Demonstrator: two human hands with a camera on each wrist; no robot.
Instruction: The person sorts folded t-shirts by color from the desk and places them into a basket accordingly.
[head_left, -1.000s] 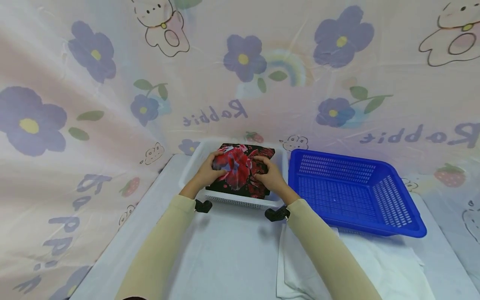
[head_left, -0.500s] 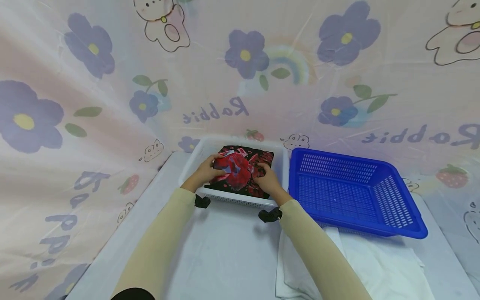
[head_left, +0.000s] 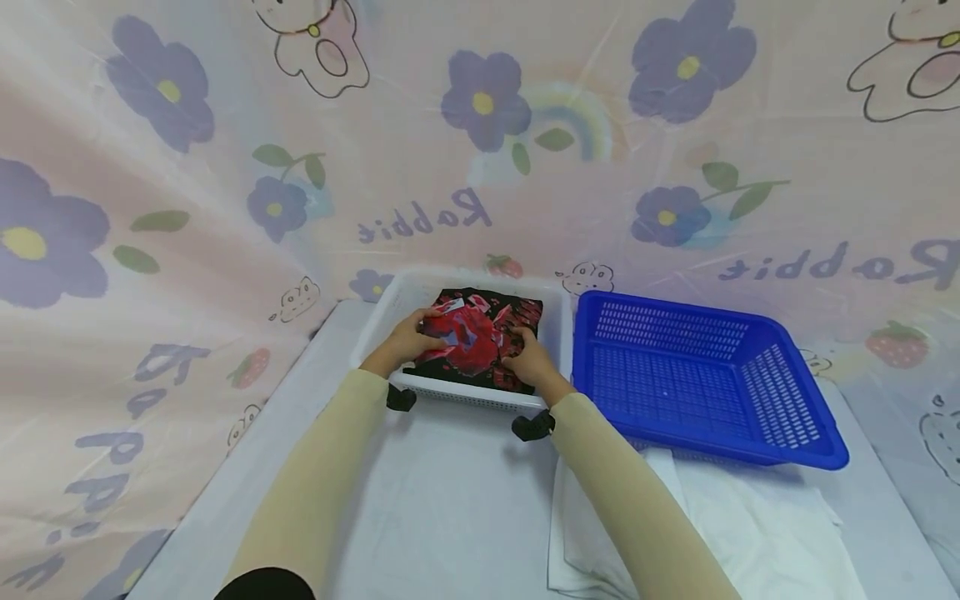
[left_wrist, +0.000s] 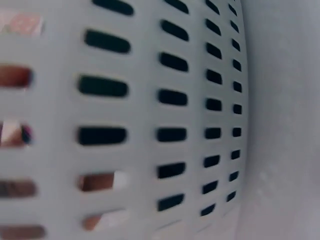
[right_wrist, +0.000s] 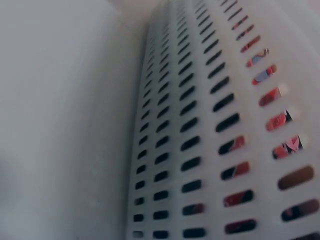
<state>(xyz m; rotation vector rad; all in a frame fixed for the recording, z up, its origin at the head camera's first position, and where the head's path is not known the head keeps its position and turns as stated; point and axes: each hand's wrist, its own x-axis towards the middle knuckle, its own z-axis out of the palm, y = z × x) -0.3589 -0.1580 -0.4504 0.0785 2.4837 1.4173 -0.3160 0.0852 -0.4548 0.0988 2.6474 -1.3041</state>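
A folded black cloth with a large red flower print point(head_left: 472, 340) lies inside a white perforated basket point(head_left: 558, 321). My left hand point(head_left: 405, 340) holds the cloth's left side, thumb on top and fingers towards the far edge. On the opposite side my right hand point(head_left: 534, 367) grips it, fingers bent over the edge. The undersides of the fingers are hidden. In the left wrist view the slotted basket wall point(left_wrist: 142, 115) fills most of the picture. The right wrist view also shows that wall point(right_wrist: 206, 127), with red and black cloth behind the slots.
A blue perforated basket point(head_left: 813, 400) stands right of the white one. White folded cloth point(head_left: 750, 533) lies in front of it, partly under my right sleeve. A printed curtain point(head_left: 420, 167) rises behind the table point(head_left: 450, 500).
The cloth has settled slightly lower and nearer in the white basket, both hands moving with it. My right wrist has shifted a little left. The head view has moved slightly.
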